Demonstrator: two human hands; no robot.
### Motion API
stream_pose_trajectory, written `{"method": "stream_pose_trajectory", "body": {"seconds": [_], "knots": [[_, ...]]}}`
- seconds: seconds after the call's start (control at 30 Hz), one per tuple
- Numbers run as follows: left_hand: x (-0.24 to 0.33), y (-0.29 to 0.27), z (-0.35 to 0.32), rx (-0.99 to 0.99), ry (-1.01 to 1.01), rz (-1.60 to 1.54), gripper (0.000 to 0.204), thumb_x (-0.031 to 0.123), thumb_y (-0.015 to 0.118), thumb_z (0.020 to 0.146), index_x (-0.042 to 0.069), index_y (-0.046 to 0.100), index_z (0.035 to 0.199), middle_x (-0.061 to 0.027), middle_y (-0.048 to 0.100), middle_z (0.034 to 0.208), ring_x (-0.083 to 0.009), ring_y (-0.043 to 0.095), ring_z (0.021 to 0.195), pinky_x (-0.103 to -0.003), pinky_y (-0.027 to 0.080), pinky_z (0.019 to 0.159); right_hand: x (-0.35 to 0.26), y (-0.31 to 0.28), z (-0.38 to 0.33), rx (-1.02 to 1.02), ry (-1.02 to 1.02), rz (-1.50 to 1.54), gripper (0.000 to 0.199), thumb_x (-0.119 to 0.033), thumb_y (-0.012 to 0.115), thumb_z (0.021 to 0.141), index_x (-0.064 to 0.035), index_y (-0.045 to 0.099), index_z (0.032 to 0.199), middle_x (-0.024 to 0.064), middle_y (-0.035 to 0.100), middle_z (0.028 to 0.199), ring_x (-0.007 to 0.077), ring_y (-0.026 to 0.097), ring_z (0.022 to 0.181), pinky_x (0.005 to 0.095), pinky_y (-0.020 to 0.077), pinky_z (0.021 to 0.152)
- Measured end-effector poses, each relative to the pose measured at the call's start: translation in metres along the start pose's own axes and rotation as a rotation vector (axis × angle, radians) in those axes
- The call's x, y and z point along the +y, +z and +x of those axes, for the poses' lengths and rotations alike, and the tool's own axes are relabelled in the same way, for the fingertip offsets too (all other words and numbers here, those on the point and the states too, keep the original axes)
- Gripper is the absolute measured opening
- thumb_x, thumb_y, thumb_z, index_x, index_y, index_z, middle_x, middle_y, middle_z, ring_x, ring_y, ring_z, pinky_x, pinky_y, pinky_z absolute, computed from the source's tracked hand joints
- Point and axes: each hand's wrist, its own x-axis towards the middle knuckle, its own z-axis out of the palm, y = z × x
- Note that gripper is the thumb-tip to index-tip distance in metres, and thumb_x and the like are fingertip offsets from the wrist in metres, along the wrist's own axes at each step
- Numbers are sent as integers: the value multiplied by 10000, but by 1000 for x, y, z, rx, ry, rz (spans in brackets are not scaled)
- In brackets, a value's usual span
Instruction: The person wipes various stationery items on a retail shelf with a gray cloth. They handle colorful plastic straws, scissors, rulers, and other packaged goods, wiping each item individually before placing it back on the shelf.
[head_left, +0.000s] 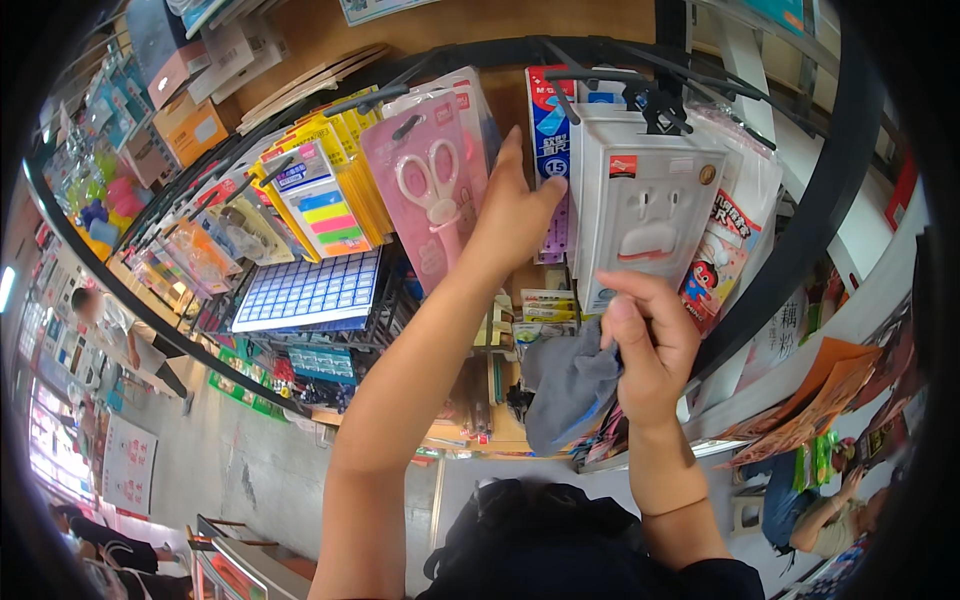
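Observation:
My left hand (pixel 515 220) reaches up between a pink scissors pack (pixel 425 190) and a slim blue-and-red ruler pack (pixel 552 150), both hanging on rack hooks. Its index finger and thumb are spread apart, with the thumb at the ruler pack's front; the other fingers are mostly hidden. Lower right, my right hand (pixel 650 350) is closed on a grey cloth (pixel 570 385), which hangs down from it. Just above that hand hangs a stack of clear-and-white blister packs (pixel 650 210).
Yellow packs of sticky index tabs (pixel 325 200) hang at left, above a blue-and-white gridded sheet (pixel 310 295). A black rack frame (pixel 770 240) curves past on the right, beside a pack with a cartoon figure (pixel 715 260). Other people (pixel 130 330) are in the aisle at left and at lower right.

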Motion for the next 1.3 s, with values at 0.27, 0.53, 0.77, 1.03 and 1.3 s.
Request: {"method": "stream_pose_trajectory", "body": {"seconds": [0.27, 0.53, 0.77, 1.03, 1.3], "knots": [[8, 0, 12, 36, -114, 262, 565, 142, 694, 786, -62, 478, 1267, -216, 648, 1127, -287, 637, 1032, -371, 481, 903, 7, 6, 14, -277, 148, 38, 502, -144, 614, 942, 24, 461, 1389, -33, 492, 675, 35, 438, 639, 206, 386, 617], [3, 10, 7, 40, -136, -36, 426, 108, 710, 711, -21, 557, 1088, -144, 665, 947, -216, 639, 859, -334, 501, 787, 24, 3, 20, -363, 330, 177, 684, -209, 621, 954, 40, 270, 1486, -22, 512, 683, 25, 441, 650, 195, 365, 610], [17, 4, -15, -32, -48, -63, 504, 93, 731, 759, -52, 532, 1199, -95, 646, 1074, -132, 596, 965, -287, 480, 873, 26, -7, 16, -351, 318, 167, 661, -178, 623, 944, 47, 296, 1474, -20, 518, 696, 26, 438, 662, 193, 365, 622], [30, 2, -32, -14, -115, -167, 442, 0, 702, 764, -33, 526, 1168, -72, 634, 1017, -122, 581, 935, -275, 468, 847, 22, -13, 12, -274, 259, 113, 578, -131, 632, 929, 53, 395, 1423, -21, 529, 698, 30, 444, 652, 195, 371, 629], [49, -1, -47, -1, -135, -244, 473, -35, 683, 798, -29, 495, 1231, -61, 623, 1042, -118, 572, 950, -270, 470, 852, 19, -17, 2, -186, 193, 53, 581, -128, 637, 921, 55, 399, 1418, -6, 533, 668, 43, 468, 641, 206, 389, 634]]}}
